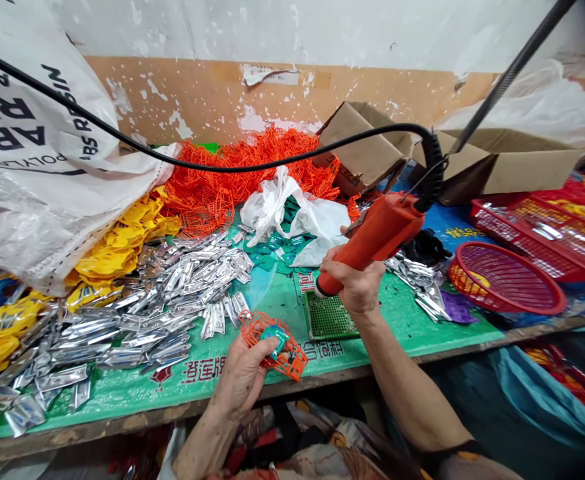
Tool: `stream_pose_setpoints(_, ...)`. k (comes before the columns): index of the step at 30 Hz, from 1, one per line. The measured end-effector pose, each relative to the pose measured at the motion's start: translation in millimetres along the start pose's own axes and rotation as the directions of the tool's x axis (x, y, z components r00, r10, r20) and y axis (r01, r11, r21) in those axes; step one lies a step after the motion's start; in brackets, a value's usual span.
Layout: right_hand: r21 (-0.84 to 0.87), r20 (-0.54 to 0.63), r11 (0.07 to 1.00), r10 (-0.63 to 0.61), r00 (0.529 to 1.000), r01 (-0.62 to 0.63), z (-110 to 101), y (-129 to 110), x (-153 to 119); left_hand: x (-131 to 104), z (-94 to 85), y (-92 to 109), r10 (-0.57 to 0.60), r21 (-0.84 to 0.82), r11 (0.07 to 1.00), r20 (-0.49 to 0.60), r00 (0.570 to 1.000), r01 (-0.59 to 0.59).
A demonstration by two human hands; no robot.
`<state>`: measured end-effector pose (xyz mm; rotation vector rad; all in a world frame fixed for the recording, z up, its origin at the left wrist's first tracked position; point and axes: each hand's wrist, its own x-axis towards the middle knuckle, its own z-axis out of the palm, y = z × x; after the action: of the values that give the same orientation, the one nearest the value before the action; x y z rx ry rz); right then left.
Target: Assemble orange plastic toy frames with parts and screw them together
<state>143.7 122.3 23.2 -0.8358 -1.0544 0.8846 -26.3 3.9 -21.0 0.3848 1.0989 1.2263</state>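
Observation:
My left hand (245, 373) grips an orange plastic frame (292, 362) near the front edge of the table. Under its thumb, a small teal piece (277, 337) lies against the frame. My right hand (357, 287) is wrapped round a red electric screwdriver (380, 233), tilted with its lower end down to the left. That end is over a green perforated tray (330, 317) holding small dark bits. To the left of my left hand lie many shiny metal plates (172, 300).
Orange frames (257, 157) are heaped by the wall, behind a white plastic bag (317, 227) with teal pieces. Yellow parts (117, 243) lie at left beside a big white sack (37, 213). Cardboard boxes (527, 167) and a red basket (507, 277) stand right. A black cable (252, 167) crosses overhead.

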Motion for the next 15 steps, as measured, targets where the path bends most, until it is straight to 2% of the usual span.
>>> stream_pose_setpoints(9,-0.016,0.004,1.000,-0.001,1.000,0.001,0.8,-0.8,-2.9,2.0,-0.9,-0.5,-0.020,-0.059,0.998,-0.043,0.999,0.017)
stream_pose_setpoints(15,-0.012,-0.014,1.000,0.011,1.000,-0.011,0.8,-1.9,-0.8,2.1,-0.5,-0.1,-0.011,-0.059,0.998,-0.015,1.000,0.010)
